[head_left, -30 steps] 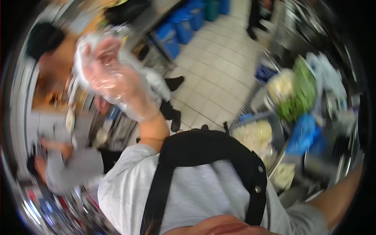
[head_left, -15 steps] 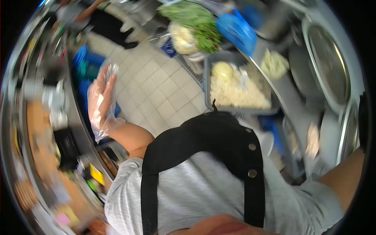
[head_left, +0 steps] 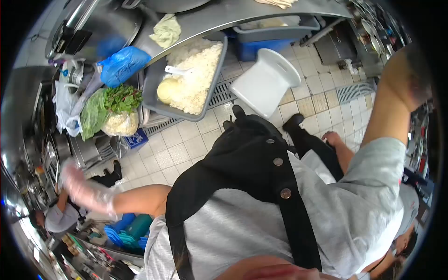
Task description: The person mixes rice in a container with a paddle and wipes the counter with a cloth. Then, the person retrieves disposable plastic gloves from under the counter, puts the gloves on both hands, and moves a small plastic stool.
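Observation:
My left hand [head_left: 84,189] wears a thin clear plastic glove and is stretched out to the left, smeared by motion, so its fingers are hard to read. Nothing shows clearly in it. Beyond it is a stack of greens and bags, apart from the hand. My right arm [head_left: 385,112] is raised toward the right edge. There, dark blur covers the right hand [head_left: 416,81], and I cannot make out its fingers or anything in them.
A grey tub [head_left: 148,95] holds chopped white food, a pale round piece and a white-handled tool. Near it are leafy greens [head_left: 122,98], a blue bag [head_left: 122,65] and a cloth [head_left: 166,31]. A white stool [head_left: 266,84] stands on the tiles. Other people are on both sides.
My view has swung round: the tub has shifted left, and the stool and another person show at right. The gloved left hand appears lower and farther left. My right arm is now raised.

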`<state>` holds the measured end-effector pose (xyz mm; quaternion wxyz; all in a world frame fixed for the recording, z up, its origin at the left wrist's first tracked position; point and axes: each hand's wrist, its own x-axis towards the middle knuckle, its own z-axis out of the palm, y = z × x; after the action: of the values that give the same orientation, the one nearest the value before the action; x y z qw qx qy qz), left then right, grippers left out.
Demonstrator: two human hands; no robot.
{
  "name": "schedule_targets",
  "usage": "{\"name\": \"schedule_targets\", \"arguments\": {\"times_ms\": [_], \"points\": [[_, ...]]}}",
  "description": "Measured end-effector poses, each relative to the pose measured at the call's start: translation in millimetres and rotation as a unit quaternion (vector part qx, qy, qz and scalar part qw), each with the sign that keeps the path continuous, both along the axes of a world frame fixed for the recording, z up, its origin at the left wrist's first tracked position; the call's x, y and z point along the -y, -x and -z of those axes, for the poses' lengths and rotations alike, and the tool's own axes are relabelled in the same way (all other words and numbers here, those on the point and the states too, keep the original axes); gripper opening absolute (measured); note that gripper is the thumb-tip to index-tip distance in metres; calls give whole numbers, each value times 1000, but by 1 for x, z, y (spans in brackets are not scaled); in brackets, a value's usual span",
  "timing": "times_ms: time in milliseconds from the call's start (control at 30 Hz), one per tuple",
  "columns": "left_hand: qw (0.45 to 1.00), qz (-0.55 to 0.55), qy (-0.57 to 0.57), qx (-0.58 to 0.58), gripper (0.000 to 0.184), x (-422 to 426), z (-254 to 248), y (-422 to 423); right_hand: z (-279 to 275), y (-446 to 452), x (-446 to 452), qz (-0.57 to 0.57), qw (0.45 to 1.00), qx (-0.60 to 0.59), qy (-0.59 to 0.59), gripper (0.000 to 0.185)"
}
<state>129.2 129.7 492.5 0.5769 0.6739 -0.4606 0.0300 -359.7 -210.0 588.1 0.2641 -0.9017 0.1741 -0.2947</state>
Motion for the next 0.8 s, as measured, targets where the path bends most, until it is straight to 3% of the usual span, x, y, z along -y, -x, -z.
{"name": "schedule_targets", "arguments": {"times_ms": [67,100,133,233,267,300,367,400,433,500,533,667,700,733,767,800], "points": [[968,57,-232,-80,40,6,60,-10,-2,48,-6,61,998,-11,-6,37],[927,39,-312,-204,40,22,66,12,2,71,-7,91,996,-19,-15,37],[890,45,-429,-148,44,34,68,14,10,94,-8,124,992,-27,-28,37],[928,45,-319,-186,47,43,58,52,73,169,0,225,966,-58,-117,37],[932,29,-345,-105,48,43,57,45,99,186,0,244,956,-66,-150,37],[880,-46,-471,37,48,55,36,58,140,207,2,285,930,-83,-216,37],[815,-119,-546,153,49,56,64,-10,228,247,7,371,834,-105,-395,44],[812,-88,-541,200,50,62,59,-3,261,266,16,365,823,-176,-399,46],[833,-71,-521,171,50,76,46,32,292,281,25,356,808,-245,-401,48],[872,-34,-475,111,50,102,38,109,379,303,36,382,780,-239,-434,48],[924,16,-381,30,50,103,57,127,428,315,45,378,797,-291,-371,47],[801,42,-592,84,48,123,68,177,605,321,41,336,803,-463,-168,49],[747,55,-641,165,47,127,76,183,621,313,45,373,784,-455,-195,51],[739,101,-655,119,47,131,81,194,637,305,49,411,764,-446,-220,54],[754,107,-635,129,43,132,90,210,645,289,46,489,719,-380,-316,58],[737,81,-653,152,40,130,100,216,662,281,51,484,718,-369,-336,59]]}}
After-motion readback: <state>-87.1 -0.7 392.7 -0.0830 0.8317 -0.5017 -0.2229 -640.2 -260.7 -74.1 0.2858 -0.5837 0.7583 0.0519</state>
